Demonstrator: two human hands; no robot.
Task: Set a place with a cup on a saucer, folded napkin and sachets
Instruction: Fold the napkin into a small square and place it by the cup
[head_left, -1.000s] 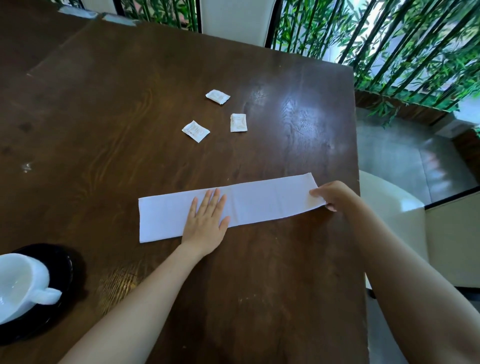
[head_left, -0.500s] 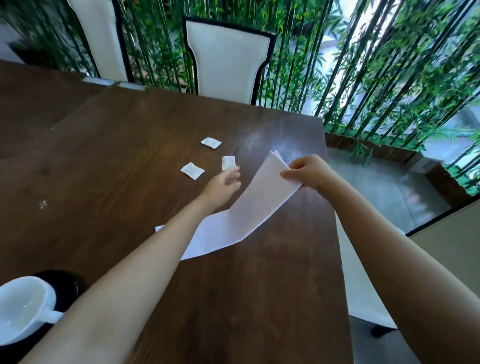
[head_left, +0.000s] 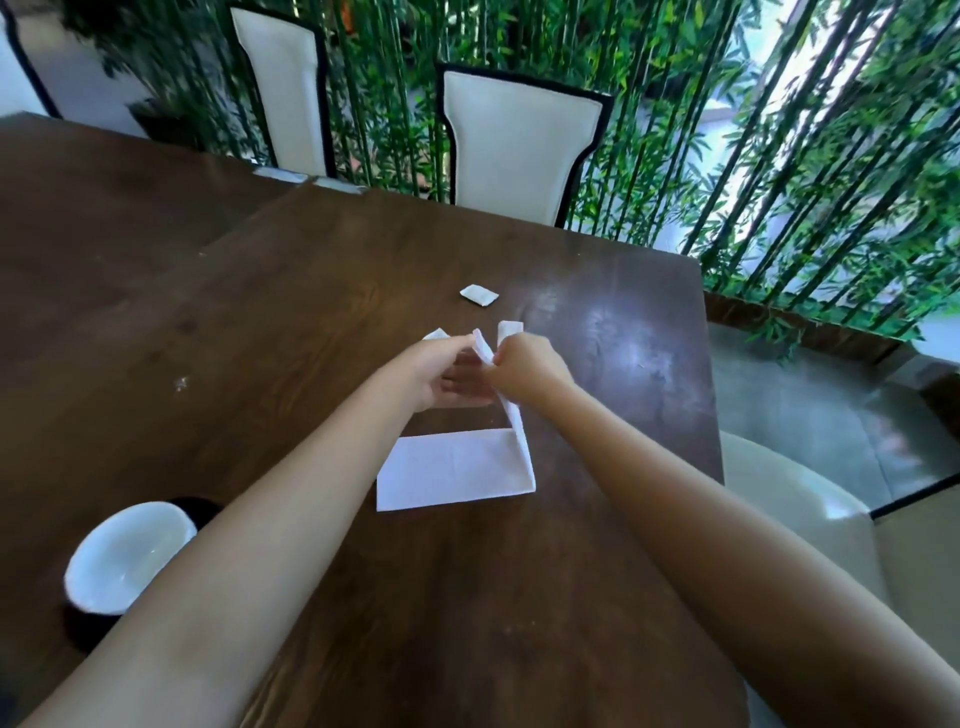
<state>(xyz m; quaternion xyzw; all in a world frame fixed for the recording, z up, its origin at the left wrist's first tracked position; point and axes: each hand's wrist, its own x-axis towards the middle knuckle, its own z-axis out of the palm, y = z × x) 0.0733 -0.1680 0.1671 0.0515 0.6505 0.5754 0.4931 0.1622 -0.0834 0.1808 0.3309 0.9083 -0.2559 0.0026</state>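
A white napkin (head_left: 457, 470) lies on the dark wooden table (head_left: 260, 322), its left half flat and its right end lifted and bent over. My right hand (head_left: 524, 366) pinches that raised end. My left hand (head_left: 441, 371) meets it at the top edge and also grips the napkin. Three white sachets lie beyond the hands: one sachet (head_left: 479, 295) fully seen, a second sachet (head_left: 510, 328) and a third sachet (head_left: 435, 334) partly hidden behind my fingers. A white cup (head_left: 127, 556) sits on a black saucer (head_left: 202, 506) at the lower left, partly under my left forearm.
Two white chairs with black frames (head_left: 514, 145) (head_left: 285, 88) stand at the table's far side before bamboo plants. A pale seat (head_left: 795, 514) is beside the table's right edge (head_left: 714, 415). A small speck (head_left: 181, 383) marks the wood at the left.
My right hand carried the napkin's right end up and leftward over the flat part. My left hand left the napkin's middle and rose to meet that end. The view tilted upward.
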